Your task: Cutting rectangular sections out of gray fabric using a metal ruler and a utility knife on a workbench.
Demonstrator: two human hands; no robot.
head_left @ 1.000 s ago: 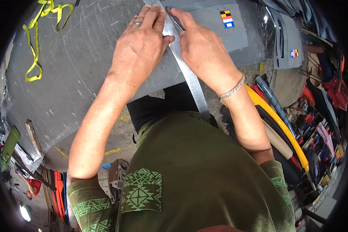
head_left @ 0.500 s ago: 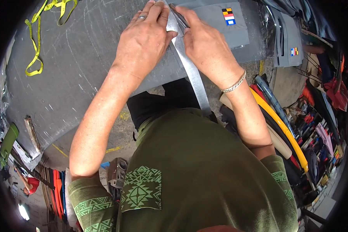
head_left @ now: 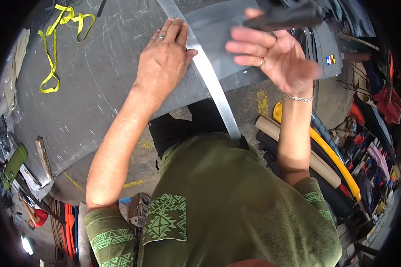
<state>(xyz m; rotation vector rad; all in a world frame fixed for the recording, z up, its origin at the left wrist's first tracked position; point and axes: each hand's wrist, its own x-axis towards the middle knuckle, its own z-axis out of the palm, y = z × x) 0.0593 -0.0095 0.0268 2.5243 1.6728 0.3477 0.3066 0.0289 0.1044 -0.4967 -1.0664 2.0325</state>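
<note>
My left hand (head_left: pixel 164 60), a ring on one finger, lies flat with fingers stretched out. It presses along the left edge of a long metal ruler (head_left: pixel 210 79). The ruler slants across the table and overhangs its near edge. Grey sheet material (head_left: pixel 223 33) lies beside the ruler, on its right. Above that sheet my right hand (head_left: pixel 272 51) is raised, palm turned up toward the camera and smeared by motion. A dark elongated object (head_left: pixel 289 18) crosses between its fingers, apparently gripped; blur hides its exact kind.
A yellow measuring tape (head_left: pixel 55 53) lies loose at the table's far left. A grey piece with a small colourful flag patch (head_left: pixel 330 60) hangs at the right edge. Rolls of material, including a yellow one (head_left: pixel 334 153), lean below on the right. The dark table (head_left: pixel 89 98) is scratched.
My right hand has lifted off the ruler, moved right and turned palm up, with the dark object. My left hand stays on the ruler, its fingers slightly lower along it.
</note>
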